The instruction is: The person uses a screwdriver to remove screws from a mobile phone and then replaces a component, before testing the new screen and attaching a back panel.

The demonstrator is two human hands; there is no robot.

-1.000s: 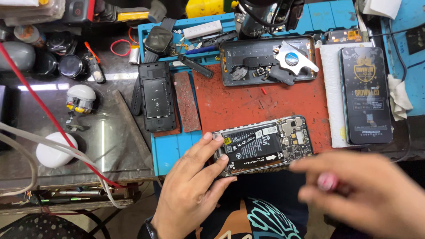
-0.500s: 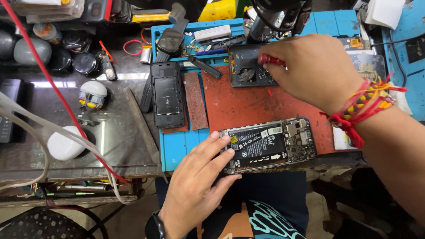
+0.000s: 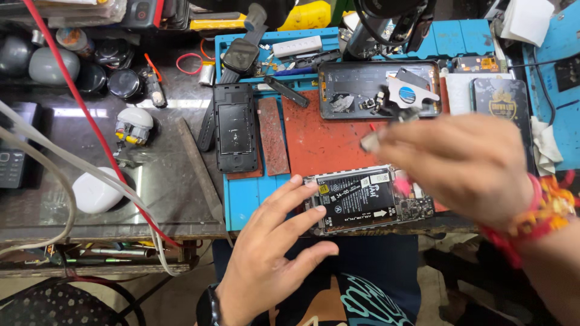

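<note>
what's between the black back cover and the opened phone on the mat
In the head view, a narrow reddish-brown strip lies right of the back cover; beyond it is bare red mat up to the opened phone.

The left hand (image 3: 275, 253) lies flat at the near edge of the desk (image 3: 181, 199), its fingertips touching the left end of an opened phone (image 3: 368, 199) whose black battery faces up. The right hand (image 3: 465, 166), blurred, hovers just above the phone's right half, pinching a small pale object (image 3: 370, 142) that cannot be made out; red and yellow threads circle its wrist. The phone sits on a red mat (image 3: 326, 136). Beyond it lies a dark phone back cover (image 3: 362, 87) holding loose parts, and to the left a black phone frame (image 3: 234, 127).
</note>
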